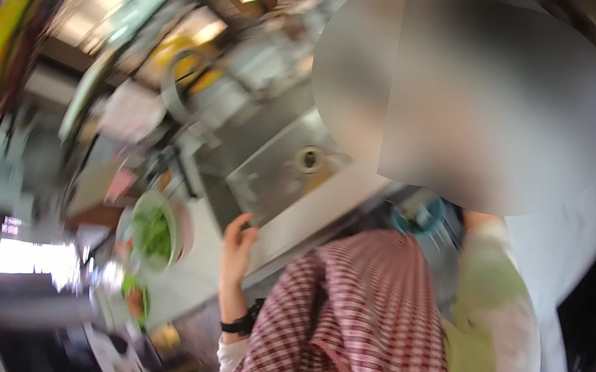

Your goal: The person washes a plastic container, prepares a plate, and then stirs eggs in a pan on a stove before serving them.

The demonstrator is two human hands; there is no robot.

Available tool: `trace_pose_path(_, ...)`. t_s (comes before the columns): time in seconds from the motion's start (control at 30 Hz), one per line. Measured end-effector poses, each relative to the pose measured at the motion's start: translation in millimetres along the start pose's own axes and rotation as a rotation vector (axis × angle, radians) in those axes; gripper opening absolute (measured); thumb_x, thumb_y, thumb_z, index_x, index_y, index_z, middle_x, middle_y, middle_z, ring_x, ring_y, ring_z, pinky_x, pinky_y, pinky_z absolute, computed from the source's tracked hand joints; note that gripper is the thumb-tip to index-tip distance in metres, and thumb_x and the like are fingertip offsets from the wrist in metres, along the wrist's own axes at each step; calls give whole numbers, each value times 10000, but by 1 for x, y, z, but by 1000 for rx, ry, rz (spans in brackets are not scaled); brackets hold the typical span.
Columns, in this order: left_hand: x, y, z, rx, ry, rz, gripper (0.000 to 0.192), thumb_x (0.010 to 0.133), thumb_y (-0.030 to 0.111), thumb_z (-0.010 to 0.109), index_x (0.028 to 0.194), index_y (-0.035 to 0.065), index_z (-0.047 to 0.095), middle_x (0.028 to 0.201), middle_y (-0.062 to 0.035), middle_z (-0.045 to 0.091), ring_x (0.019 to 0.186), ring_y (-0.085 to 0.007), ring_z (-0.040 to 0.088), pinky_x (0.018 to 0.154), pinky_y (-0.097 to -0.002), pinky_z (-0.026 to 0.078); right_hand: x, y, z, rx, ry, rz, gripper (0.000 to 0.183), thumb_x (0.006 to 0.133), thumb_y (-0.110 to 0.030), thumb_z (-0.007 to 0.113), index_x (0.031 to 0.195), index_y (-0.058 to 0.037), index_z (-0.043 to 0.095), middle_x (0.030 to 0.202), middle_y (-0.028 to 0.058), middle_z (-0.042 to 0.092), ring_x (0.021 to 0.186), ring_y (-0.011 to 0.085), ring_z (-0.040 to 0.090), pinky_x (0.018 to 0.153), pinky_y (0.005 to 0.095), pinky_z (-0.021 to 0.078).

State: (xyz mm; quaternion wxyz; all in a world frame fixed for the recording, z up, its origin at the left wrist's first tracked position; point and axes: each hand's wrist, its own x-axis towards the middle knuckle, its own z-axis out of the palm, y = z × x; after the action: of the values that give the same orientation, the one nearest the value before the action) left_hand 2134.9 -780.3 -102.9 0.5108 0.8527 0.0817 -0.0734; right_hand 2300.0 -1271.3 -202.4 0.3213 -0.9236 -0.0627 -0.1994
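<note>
My left hand (pixel 237 250), with a black band at the wrist, is held by the front edge of the counter at the corner of a stainless steel sink (pixel 240 176). Its fingers are slightly curled and apart, and nothing shows in them. A round drain (pixel 310 158) sits in the sink's floor. To the left of that hand, a pale green bowl (pixel 176 248) of leafy greens (pixel 153 230) stands on the white counter (pixel 199 246). My right arm (pixel 493 289) reaches forward in a green and white sleeve. A blurred oval patch covers the right hand, so what it touches is hidden.
Below the counter's front ledge (pixel 326 196) stands a blue round container (pixel 418 212). A faucet (pixel 175 88) rises behind the sink, near a pink and white cloth (pixel 133 111). Green and orange produce (pixel 136 298) lies farther left. A red checked apron (pixel 371 316) covers my front.
</note>
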Motion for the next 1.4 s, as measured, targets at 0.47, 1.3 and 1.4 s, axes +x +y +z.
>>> trace_pose_path(0.47, -101, 21, 0, 491, -234, 373, 462, 782, 232, 585, 1182, 29, 474, 1141, -174, 525, 936, -286, 564, 814, -354, 441, -262, -101, -131, 136, -139, 524, 343, 742, -175, 614, 1038, -9, 567, 768, 111, 620, 697, 189, 596, 673, 296, 465)
trace_pose_path(1.3, -319, 26, 218, 703, -842, 537, 419, 789, 168, 584, 1166, 18, 482, 1024, -186, 580, 880, -260, 602, 737, -344, 457, -844, -42, -299, -529, 242, 1673, 738, 690, -194, 645, 1312, -106, 258, 1328, 140, 291, 1186, 362, 317, 898, 485, 381)
trace_pose_path(1.4, -358, 27, 254, 706, -870, 498, 428, 781, 173, 595, 1160, 7, 484, 1019, -185, 585, 872, -268, 603, 728, -342, 467, -867, -11, -329, -521, 265, 1652, 749, 690, -187, 647, 1311, -87, 241, 1354, 105, 246, 1190, 359, 304, 892, 488, 386)
